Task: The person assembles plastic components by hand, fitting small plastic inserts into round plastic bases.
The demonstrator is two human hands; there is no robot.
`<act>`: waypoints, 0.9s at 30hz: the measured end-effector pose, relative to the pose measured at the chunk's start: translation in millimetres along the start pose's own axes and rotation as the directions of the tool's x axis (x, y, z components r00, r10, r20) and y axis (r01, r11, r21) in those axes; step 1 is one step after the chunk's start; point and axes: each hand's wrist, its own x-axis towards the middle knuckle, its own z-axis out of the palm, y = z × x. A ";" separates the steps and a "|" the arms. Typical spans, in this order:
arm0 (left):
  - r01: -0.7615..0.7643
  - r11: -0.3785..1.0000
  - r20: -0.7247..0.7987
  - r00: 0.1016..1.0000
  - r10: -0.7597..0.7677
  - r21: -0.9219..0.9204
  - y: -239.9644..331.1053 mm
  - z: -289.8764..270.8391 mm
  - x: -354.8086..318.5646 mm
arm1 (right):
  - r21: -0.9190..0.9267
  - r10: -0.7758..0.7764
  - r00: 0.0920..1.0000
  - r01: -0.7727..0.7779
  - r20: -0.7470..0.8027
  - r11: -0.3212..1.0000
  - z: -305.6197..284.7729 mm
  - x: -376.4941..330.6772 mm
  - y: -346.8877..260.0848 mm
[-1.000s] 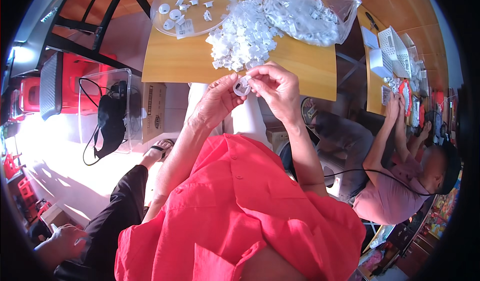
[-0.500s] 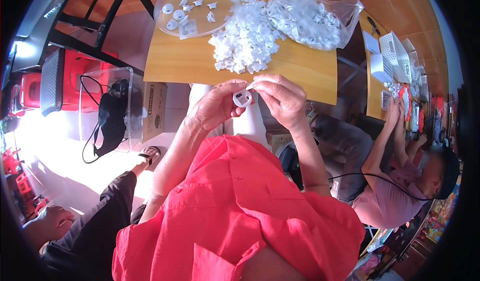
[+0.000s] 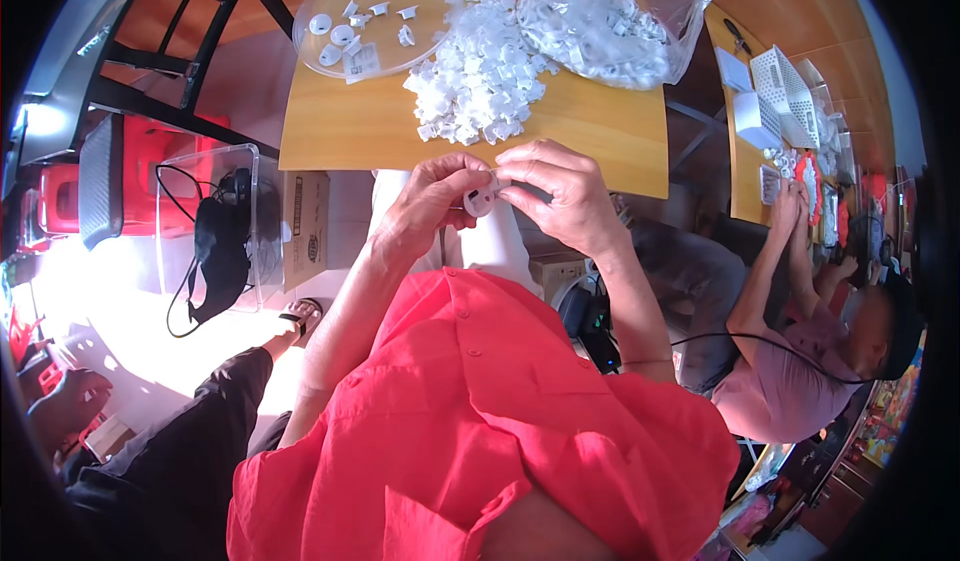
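Note:
A round white plastic piece (image 3: 479, 202) with dark slots in its face is gripped by my left hand (image 3: 428, 204), just off the table's near edge. My right hand (image 3: 565, 197) pinches a small white plastic part (image 3: 497, 182) against the upper right side of the round piece; the fingers partly hide it. Beyond my hands, a heap of small white plastic parts (image 3: 472, 96) lies on the wooden table (image 3: 590, 131). At the far left of the heap, a clear round tray (image 3: 432, 53) holds several round white pieces (image 3: 342, 35) and a small printed slip.
A clear plastic bag (image 3: 610, 36) full of white parts sits right of the heap. At right, another person (image 3: 800, 361) works at a second table with white baskets (image 3: 785, 91). A clear bin (image 3: 210, 231) and red stools (image 3: 150, 176) stand left.
The view has shifted slightly, so the table sits a little higher and further left. My hands have tilted the round piece, and my right fingers have moved down along its side.

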 end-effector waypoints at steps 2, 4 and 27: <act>0.034 0.999 -0.001 0.999 -0.034 -0.019 2.2 2.2 -0.8 | -0.055 -0.063 0.997 0.065 0.052 0.996 -1.7 0.1 3.6; 0.039 0.997 0.000 0.999 -0.039 -0.061 2.5 3.4 -2.0 | -0.043 -0.049 0.997 0.051 0.054 0.998 -2.3 0.5 0.4; -0.006 0.948 0.053 0.998 0.025 -0.320 -18.0 1.8 6.4 | -0.047 -0.127 0.992 0.127 0.002 0.991 6.9 -6.3 -12.4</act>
